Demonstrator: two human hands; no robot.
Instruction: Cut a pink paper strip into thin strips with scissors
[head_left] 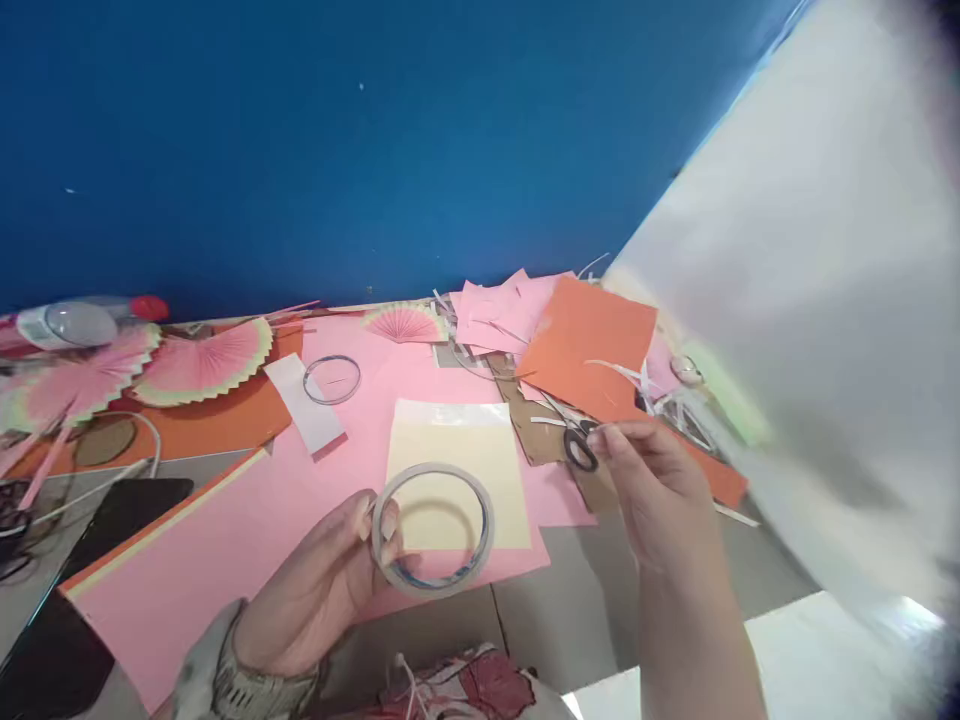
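My left hand (330, 570) pinches the near-left side of a narrow roll of tape (486, 545), raised over the papers. Below the roll lies a cream paper sheet (465, 485) with a shiny clear strip along its far edge, on top of a larger pink sheet (225, 545). Held up at the right, my right hand (660, 480) has thumb and fingertips pressed together. What they grip, if anything, is too small to make out. Just beyond those fingertips show the black handles of scissors (579, 448), their blades pointing away; I cannot tell whether the fingers touch them.
Pleated pink paper fans (202, 365) lie at the left near a plastic bottle (79, 325). A black phone (67, 640) rests at the near left. Orange paper (592, 345) and white scraps pile up at the right. A blue wall (375, 150) stands behind.
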